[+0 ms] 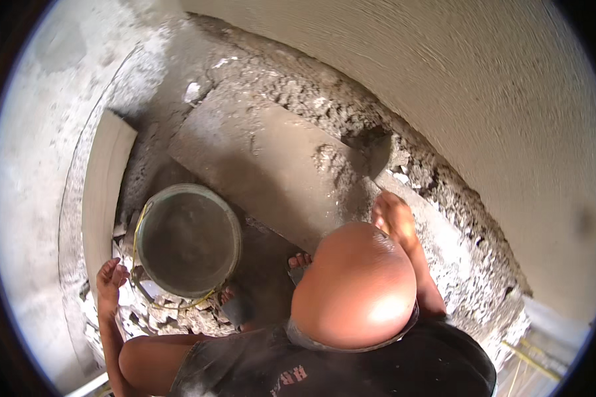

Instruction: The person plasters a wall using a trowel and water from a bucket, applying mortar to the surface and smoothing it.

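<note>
My right hand [395,217] is closed around the handle end of a trowel, whose handle is mostly hidden by the fingers. The trowel's grey blade [379,155] points away from me, against the rough mortar at the foot of the wall. A flat board [271,152] smeared with wet cement lies beside it, with a lump of mortar [334,164] near its right end. On the left, my left hand [112,276] hangs with loosely curled fingers, seemingly holding nothing. Next to it stands a round bucket [237,241] filled with grey, soupy material.
A plastered wall [477,99] curves along the right, with crumbly rubble [470,231] at its base. A pale plank [106,178] leans left of the bucket, by a light wall [33,198]. The bucket's yellow handle [185,306] hangs down. My bent knee [357,284] rises near the board.
</note>
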Motion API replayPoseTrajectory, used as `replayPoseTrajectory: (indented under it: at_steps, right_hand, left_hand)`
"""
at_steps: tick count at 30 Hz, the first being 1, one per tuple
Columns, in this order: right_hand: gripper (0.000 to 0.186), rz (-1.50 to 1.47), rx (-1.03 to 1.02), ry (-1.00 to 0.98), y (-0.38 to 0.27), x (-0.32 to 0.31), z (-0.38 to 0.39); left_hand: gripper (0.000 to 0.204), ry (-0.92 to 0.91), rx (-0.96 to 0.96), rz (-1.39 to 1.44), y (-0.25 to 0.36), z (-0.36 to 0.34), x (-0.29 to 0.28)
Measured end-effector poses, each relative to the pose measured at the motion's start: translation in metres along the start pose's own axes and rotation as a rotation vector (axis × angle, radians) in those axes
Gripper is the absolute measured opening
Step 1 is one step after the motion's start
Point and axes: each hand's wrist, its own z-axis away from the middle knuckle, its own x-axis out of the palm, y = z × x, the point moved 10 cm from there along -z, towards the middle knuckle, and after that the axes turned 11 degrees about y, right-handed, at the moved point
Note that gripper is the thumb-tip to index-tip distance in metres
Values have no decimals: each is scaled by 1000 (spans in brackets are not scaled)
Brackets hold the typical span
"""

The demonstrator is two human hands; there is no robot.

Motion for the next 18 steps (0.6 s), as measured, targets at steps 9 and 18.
replayPoseTrajectory:
  at_steps: [9,18]
  right_hand:
    - [48,-415,82,355,82,-123,122]
    - [22,-40,71,-198,39,161,-69]
  left_hand:
    - [31,-135,-59,119,10,-26,15]
    - [31,-211,33,155,4,-43,6]
